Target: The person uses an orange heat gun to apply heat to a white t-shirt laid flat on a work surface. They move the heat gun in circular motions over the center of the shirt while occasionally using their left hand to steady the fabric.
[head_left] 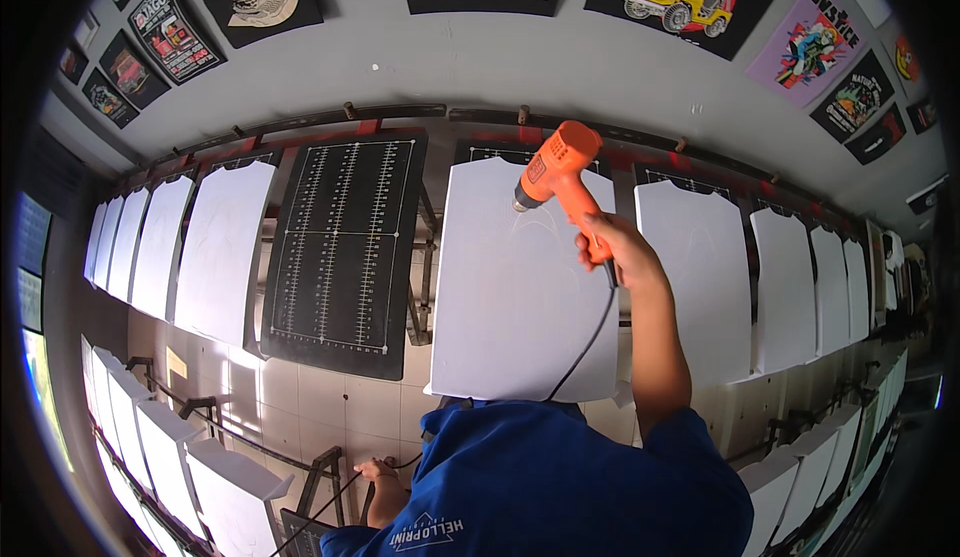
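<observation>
My right hand point(628, 247) is wrapped round the handle of an orange heat gun point(566, 169) with a dark nozzle. The nozzle points down and left over a white T-shirt point(515, 302) laid flat on a board in front of me. Faint outlines show on the shirt near its neck. From the handle a black cord point(590, 349) runs down across the shirt toward my body. Low on the left, my left hand point(376, 471) is closed on a stretch of the cord. Part of the cord is hidden behind my blue shirt.
Left of the T-shirt lies a bare black board point(343, 247) with white ruler markings. More white T-shirts point(228, 247) on boards line both sides, and another row point(232, 492) stands behind me. A dark rail point(350, 114) runs along the wall, below printed pictures.
</observation>
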A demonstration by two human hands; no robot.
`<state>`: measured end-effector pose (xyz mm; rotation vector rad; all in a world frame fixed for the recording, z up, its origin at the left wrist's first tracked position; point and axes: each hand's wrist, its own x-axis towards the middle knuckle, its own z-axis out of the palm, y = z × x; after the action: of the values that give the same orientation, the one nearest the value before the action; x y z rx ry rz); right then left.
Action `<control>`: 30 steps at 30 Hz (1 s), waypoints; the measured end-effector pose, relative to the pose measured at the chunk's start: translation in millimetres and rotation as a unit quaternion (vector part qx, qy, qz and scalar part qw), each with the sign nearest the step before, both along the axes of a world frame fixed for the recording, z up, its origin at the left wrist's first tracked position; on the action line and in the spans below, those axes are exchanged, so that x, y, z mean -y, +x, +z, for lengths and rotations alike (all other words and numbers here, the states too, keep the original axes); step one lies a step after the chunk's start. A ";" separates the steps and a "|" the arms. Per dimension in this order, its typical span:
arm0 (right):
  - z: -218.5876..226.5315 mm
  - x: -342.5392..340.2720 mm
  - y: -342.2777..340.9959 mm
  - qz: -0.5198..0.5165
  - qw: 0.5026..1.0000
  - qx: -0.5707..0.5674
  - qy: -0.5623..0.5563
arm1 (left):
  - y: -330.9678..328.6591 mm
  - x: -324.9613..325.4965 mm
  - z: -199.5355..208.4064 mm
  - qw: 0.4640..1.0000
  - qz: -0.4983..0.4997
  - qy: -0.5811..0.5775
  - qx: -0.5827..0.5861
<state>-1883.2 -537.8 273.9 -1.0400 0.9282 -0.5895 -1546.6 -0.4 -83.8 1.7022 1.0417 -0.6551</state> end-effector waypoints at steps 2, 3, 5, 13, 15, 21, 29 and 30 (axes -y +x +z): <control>-14.1 18.8 23.2 -0.002 1.000 -0.017 0.007 | -8.1 -7.6 -6.9 0.995 0.080 0.028 0.048; -22.3 26.5 36.4 0.003 0.999 -0.037 0.008 | -7.4 -11.9 -8.3 0.990 0.108 0.054 0.067; -38.3 41.6 42.7 0.005 0.997 -0.079 0.007 | 3.0 -12.0 -15.5 0.988 0.128 0.041 0.077; -60.1 55.6 53.1 -0.006 0.994 -0.109 0.008 | 88.2 55.0 10.9 0.967 0.062 -0.125 0.213; -63.1 53.3 56.6 -0.002 0.992 -0.124 -0.007 | 108.6 90.7 33.7 0.960 0.033 -0.140 0.240; -71.9 59.6 63.3 -0.002 0.992 -0.129 -0.014 | 137.1 161.9 67.3 0.956 -0.024 -0.154 0.248; -62.0 42.9 60.7 0.021 0.990 -0.138 0.003 | 125.3 203.1 57.9 0.933 -0.017 -0.188 0.307; -61.7 44.2 58.6 0.034 0.990 -0.138 0.014 | 117.4 213.8 72.9 0.938 0.000 -0.203 0.282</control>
<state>-1824.6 -582.1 212.1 -1.1406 1.1343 -0.3795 -1429.2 -214.3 -10.9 1.3968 0.4585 -0.3134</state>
